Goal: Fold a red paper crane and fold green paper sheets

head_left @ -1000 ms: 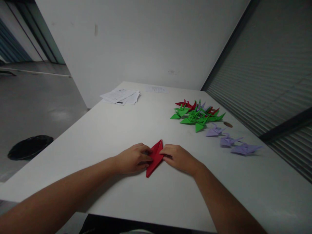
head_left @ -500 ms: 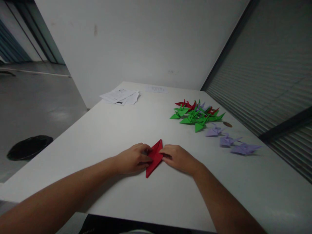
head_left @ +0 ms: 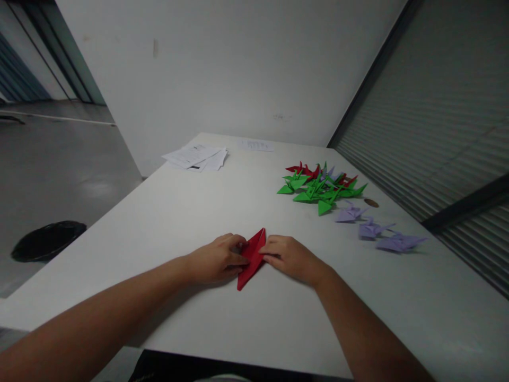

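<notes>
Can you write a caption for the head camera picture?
Left hand and right hand press a folded red paper on a white table, near green origami cranes and lilac origami cranes.

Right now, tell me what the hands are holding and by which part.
The red origami piece, held around its middle: left hand on its left edge, right hand on its right edge.
</notes>
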Demonstrator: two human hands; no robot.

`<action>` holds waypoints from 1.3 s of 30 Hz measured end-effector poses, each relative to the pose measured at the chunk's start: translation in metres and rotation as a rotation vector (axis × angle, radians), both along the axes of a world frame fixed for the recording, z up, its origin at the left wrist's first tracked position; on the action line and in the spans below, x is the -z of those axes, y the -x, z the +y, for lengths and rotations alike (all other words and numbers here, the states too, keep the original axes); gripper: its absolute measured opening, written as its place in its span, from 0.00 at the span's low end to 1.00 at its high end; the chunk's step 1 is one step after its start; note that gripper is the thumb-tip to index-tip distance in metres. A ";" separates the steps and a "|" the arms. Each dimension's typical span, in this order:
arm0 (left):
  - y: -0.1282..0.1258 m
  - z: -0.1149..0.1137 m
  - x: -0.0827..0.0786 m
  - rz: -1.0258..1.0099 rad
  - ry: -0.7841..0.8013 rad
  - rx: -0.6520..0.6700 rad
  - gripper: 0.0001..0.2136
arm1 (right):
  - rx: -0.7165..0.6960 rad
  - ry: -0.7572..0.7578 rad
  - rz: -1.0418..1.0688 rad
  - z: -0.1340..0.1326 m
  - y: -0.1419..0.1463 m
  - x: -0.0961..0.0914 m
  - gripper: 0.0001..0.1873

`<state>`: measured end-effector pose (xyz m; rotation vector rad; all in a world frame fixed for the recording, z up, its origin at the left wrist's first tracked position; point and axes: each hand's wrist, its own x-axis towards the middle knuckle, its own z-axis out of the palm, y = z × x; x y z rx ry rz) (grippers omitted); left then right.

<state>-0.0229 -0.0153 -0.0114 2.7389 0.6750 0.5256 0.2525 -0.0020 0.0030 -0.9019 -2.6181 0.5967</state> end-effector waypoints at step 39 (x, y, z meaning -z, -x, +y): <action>-0.001 0.000 0.001 -0.023 -0.004 0.130 0.08 | -0.010 0.126 0.031 0.002 0.004 0.003 0.10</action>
